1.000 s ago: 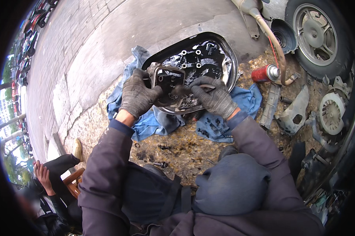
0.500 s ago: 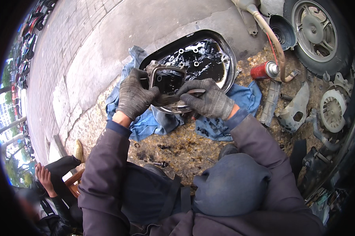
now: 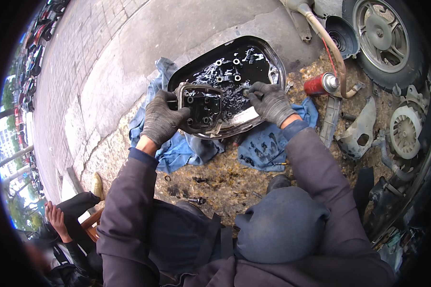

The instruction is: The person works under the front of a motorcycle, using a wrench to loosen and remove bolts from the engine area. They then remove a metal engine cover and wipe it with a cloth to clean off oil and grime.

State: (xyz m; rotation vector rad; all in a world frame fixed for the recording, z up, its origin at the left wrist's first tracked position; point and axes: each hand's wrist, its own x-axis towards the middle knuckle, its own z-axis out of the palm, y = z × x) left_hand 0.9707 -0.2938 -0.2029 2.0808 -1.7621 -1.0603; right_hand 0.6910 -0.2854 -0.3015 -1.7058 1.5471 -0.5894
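Observation:
My gloved left hand grips the side of an open, box-shaped metal engine cover, tilted over the near left part of a black oval pan. Dark liquid covers the pan's bottom, with several ring-shaped parts and a spring in it. Over the pan's right half, my gloved right hand is closed on what looks like a brush, mostly hidden by the fingers. The liquid is rippled beside its tip.
Blue rags lie under the pan. To the right are a red spray can, an exhaust pipe, a wheel and a white fan. Loose bolts lie near my feet. Another person's hand shows at lower left.
My right hand has moved right, from the engine cover to the liquid in the pan. The cover is still in my left hand and now faces up more, showing its inside.

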